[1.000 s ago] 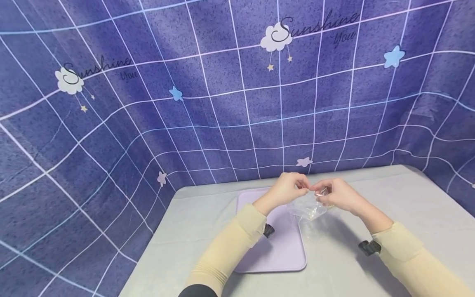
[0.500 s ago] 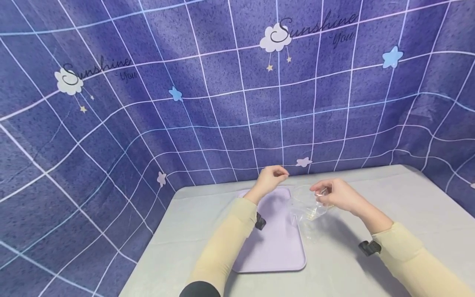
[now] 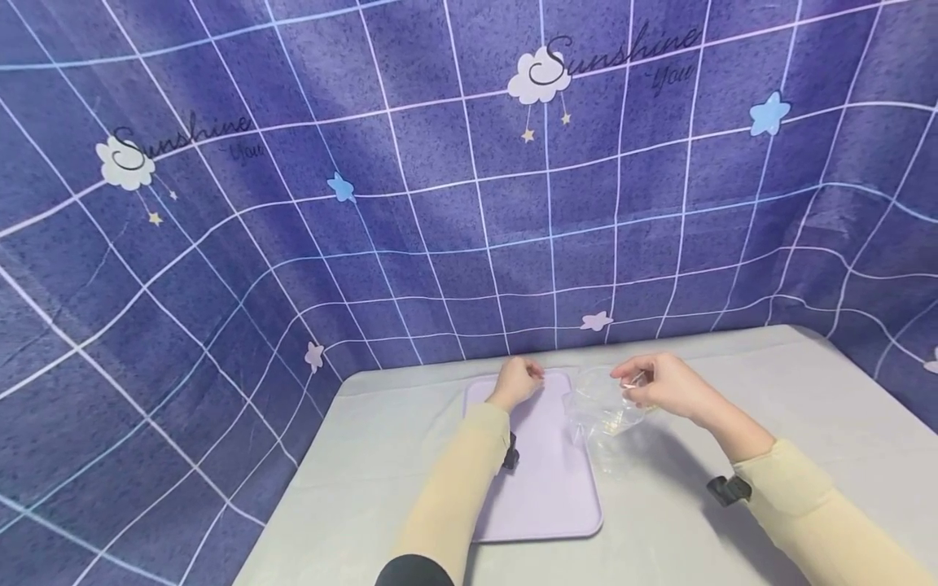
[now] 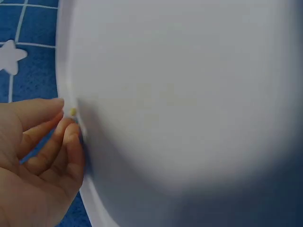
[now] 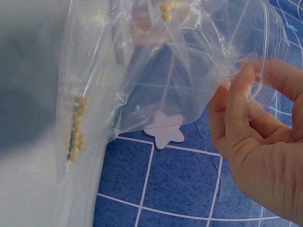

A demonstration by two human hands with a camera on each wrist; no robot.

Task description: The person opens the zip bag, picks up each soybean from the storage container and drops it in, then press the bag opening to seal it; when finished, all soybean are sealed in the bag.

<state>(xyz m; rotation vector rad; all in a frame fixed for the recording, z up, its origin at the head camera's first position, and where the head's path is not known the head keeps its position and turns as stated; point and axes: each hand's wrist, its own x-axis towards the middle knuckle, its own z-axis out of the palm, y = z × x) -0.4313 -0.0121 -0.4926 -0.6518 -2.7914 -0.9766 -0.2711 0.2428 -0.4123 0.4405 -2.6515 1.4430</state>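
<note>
My right hand (image 3: 670, 387) pinches a clear zip-top plastic bag (image 3: 602, 399) near its opening. In the right wrist view, several round pale-yellow beans, like soybeans (image 5: 78, 127), lie in a line at the bottom of the bag, and a small cluster sits higher up. My left hand (image 3: 516, 381) is over the far end of the lilac tray (image 3: 550, 480). A single yellow bean (image 4: 73, 112) shows just beyond its thumb and fingertips in the left wrist view, by the tray's rim. The fingers are loosely bent, with a gap between thumb and forefinger.
A light grey cloth covers the table (image 3: 388, 439). Behind it and along the sides hangs a blue-purple curtain (image 3: 440, 268) with a grid, clouds and stars. The bag's lower end hangs beside the tray's right edge.
My left hand has left the bag, moved leftward, then lowered over the tray's far end. My right hand has kept its hold on the bag in about the same place.
</note>
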